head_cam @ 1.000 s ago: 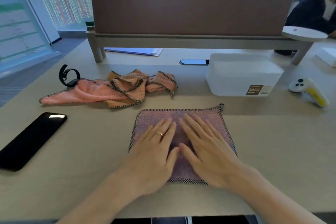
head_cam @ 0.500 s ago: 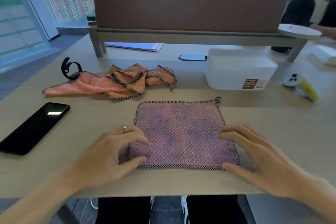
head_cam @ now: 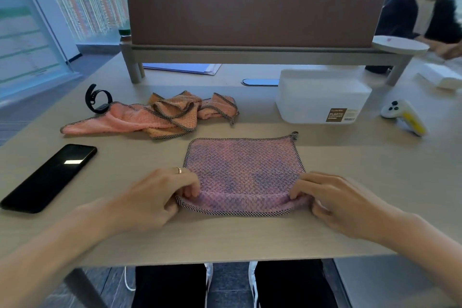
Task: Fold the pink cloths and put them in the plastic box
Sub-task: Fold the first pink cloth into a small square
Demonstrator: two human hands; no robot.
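Here the pink cloth's [head_cam: 243, 172] near corners are pinched by the left hand [head_cam: 160, 197] and right hand [head_cam: 342, 204]; uneven lifting could skew the fold.

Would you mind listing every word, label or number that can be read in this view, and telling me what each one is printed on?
"PLASTIC CONTAINER": brown label on the front of the white plastic box.
Smaller line under those words: too small to read.
White sticker with a barcode beside the brown label: too small to read.
Panel at the far left: lines of print, blurred.
The phone, the wristband and the white and yellow controller show no readable text.
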